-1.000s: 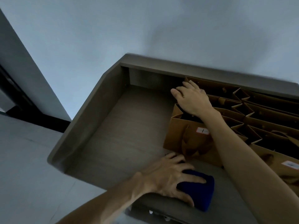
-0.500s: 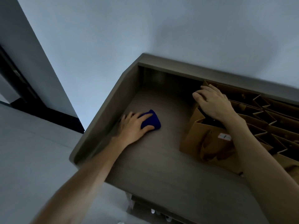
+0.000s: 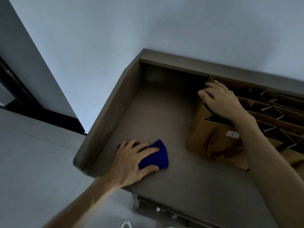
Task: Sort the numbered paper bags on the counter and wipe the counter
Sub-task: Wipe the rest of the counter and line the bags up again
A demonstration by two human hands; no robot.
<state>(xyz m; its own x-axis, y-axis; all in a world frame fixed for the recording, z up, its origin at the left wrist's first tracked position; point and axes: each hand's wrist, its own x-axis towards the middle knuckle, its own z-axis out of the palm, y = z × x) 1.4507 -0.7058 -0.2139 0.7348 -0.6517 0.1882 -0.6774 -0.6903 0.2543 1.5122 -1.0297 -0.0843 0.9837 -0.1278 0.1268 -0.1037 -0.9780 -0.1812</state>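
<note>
My left hand (image 3: 134, 159) presses flat on a dark blue cloth (image 3: 156, 155) on the grey-brown counter (image 3: 164, 116), near its front left corner. My right hand (image 3: 218, 99) rests on the open tops of the leftmost brown paper bags, fingers curled over their rims. The front bag (image 3: 212, 139) stands upright and carries a white label (image 3: 232, 134) marked with a single stroke. Several more brown paper bags (image 3: 271, 112) stand in rows to the right, partly hidden by my right forearm.
A raised rim (image 3: 105, 116) runs along the counter's left side and back (image 3: 197, 65). A pale wall rises behind. Grey floor (image 3: 32, 162) lies to the left, with a dark doorway base beyond. Small white items show under the counter's front edge (image 3: 158, 208).
My left hand has slid the blue cloth from the back left of the counter toward the front left. My right hand has stayed on the bags.
</note>
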